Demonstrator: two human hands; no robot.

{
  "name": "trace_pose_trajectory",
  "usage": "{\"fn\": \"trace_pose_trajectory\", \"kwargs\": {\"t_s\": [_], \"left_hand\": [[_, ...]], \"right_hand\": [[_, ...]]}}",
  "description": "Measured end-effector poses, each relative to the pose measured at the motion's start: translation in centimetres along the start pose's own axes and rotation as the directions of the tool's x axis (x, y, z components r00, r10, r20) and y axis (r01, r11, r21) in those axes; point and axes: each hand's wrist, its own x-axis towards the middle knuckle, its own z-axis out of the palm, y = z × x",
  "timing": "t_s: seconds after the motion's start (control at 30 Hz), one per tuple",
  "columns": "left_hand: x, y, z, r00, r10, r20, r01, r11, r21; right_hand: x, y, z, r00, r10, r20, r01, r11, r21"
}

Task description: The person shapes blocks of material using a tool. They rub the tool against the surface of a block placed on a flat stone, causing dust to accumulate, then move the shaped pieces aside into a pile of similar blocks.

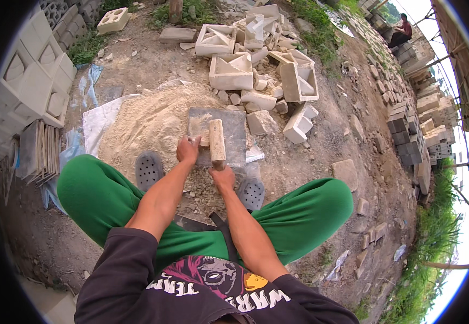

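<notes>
In the head view, the right hand (pixel 222 178) is closed around the lower end of a wooden mallet (pixel 216 141), which is over a flat grey slab (pixel 234 125) in front of the person. The left hand (pixel 188 150) is just beside the mallet, its fingers bent; I cannot tell whether they pinch something. A heap of pale powder (pixel 143 121) lies left of the slab, and broken blocks (pixel 230 73) lie beyond.
</notes>
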Motion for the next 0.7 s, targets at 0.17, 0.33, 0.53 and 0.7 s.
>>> {"fn": "trace_pose_trajectory", "kwargs": {"t_s": [0.17,0.33,0.53,0.7], "left_hand": [[0.0,-1.5,0.8,0.962,0.265,-0.059,-0.268,0.962,-0.047],[-0.6,-2.0,0.1,0.804,0.595,-0.015,-0.595,0.804,0.022],[-1.5,-1.9,-2.1,0.844,0.510,0.164,-0.531,0.836,0.135],[-0.4,-2.1,-1.8,0.836,0.533,0.130,-0.546,0.831,0.108]], "right_hand": [[1.4,1.1,1.0,0.994,0.097,0.050,-0.107,0.966,0.234],[2.7,2.5,2.0,0.993,0.073,0.093,-0.098,0.947,0.306],[1.5,-0.1,0.3,0.968,0.139,0.210,-0.211,0.901,0.378],[0.7,-1.6,-1.3,0.964,0.165,0.210,-0.242,0.873,0.423]]}}
